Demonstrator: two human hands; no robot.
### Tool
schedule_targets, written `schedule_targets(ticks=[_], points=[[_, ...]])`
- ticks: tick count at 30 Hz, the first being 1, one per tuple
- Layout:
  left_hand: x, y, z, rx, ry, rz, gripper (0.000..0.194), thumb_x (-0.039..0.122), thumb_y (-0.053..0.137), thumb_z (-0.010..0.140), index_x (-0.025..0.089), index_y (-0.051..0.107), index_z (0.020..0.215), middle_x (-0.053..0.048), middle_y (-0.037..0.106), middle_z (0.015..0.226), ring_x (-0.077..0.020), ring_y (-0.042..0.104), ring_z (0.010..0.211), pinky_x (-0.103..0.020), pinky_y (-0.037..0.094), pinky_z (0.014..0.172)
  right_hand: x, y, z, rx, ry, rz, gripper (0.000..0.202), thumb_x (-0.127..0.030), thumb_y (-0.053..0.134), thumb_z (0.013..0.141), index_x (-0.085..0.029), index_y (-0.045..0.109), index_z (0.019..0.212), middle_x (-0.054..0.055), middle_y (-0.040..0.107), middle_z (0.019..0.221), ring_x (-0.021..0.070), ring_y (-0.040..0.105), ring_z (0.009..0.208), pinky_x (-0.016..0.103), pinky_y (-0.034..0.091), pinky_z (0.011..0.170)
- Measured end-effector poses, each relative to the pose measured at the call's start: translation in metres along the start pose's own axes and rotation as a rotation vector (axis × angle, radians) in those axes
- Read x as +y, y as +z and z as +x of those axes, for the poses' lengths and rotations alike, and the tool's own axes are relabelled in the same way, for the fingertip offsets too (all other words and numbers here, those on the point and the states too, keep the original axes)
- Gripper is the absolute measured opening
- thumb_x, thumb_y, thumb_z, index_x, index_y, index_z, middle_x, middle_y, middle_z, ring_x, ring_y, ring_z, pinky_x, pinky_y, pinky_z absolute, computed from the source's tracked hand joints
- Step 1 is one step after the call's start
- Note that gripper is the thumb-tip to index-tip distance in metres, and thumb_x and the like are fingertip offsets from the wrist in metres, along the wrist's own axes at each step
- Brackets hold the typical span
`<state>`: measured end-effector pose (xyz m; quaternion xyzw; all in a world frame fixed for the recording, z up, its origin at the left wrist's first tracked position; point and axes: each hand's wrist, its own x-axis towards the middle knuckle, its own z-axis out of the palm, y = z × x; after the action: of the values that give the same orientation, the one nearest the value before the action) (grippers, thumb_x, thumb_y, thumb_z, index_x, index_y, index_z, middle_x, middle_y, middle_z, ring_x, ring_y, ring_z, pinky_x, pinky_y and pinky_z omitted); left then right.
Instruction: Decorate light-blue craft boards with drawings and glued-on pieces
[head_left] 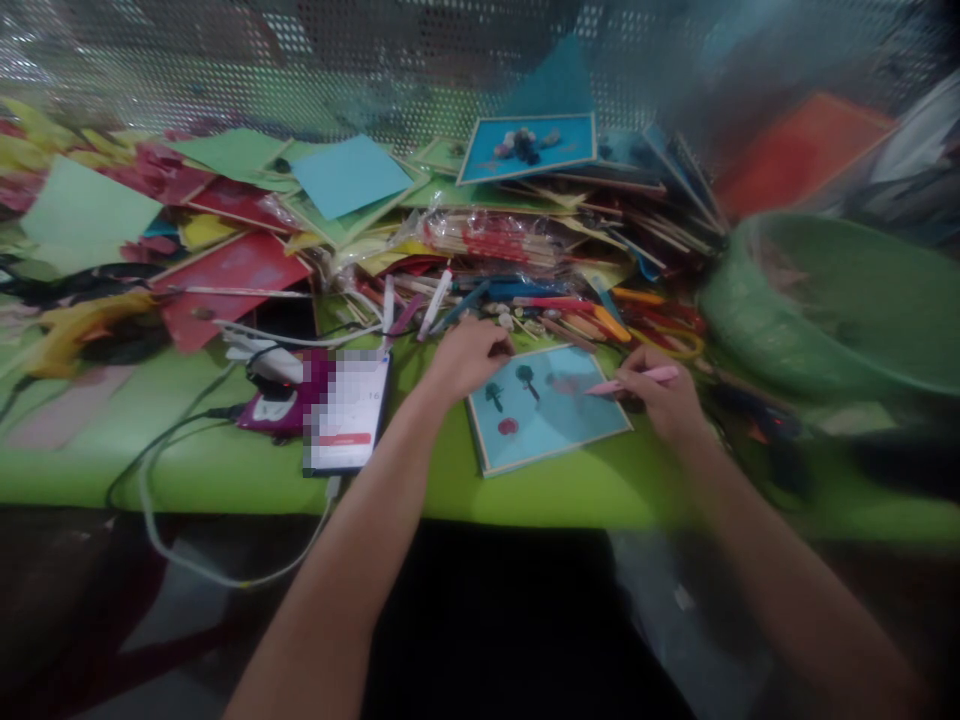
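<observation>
A light blue card with a pale frame [555, 430] lies on the green table in front of me. Two green trees, a red round shape and a faint pinkish patch mark its surface. My right hand [652, 385] is closed around a pink marker [634, 381], whose tip points at the right part of the card. At the card's upper left corner is my left hand [469, 355], its fingers curled beside small pebbles [517, 322]. Whatever those fingers may hold is hidden.
Left of my arm, a phone [356, 415] lies against a purple power strip [296, 410] with cables. Behind the card are scattered pens [439, 300], sticks and framed cards [529, 145]. A green basin [825, 300] stands right; a yellow glue gun [90, 325] lies left.
</observation>
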<state>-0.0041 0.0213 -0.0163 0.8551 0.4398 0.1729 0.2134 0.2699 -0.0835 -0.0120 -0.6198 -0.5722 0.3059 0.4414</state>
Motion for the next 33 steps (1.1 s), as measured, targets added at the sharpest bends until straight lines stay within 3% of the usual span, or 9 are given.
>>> schedule_targets(ticks=[15, 33], points=[[-0.003, 0.0028, 0.0008, 0.013, 0.012, 0.006, 0.012, 0.017, 0.066, 0.086, 0.02, 0.076, 0.091, -0.006, 0.078, 0.099, -0.0246, 0.067, 0.094, -0.04, 0.052, 0.092, -0.0091, 0.0011, -0.0019, -0.026, 0.03, 0.046, 0.018, -0.029, 0.07, 0.076, -0.021, 0.06, 0.063, -0.002, 0.059, 0.054, 0.0139, 0.054, 0.054, 0.027, 0.038, 0.053], [-0.0009, 0.0005, 0.0005, 0.003, 0.007, 0.012, 0.013, 0.017, 0.065, 0.085, 0.019, 0.077, 0.091, -0.007, 0.078, 0.1, -0.0253, 0.067, 0.094, -0.041, 0.051, 0.094, -0.0033, -0.0005, -0.0042, -0.119, 0.088, 0.131, 0.021, -0.033, 0.075, 0.074, -0.021, 0.061, 0.063, -0.003, 0.058, 0.055, 0.0126, 0.052, 0.051, 0.026, 0.035, 0.048]])
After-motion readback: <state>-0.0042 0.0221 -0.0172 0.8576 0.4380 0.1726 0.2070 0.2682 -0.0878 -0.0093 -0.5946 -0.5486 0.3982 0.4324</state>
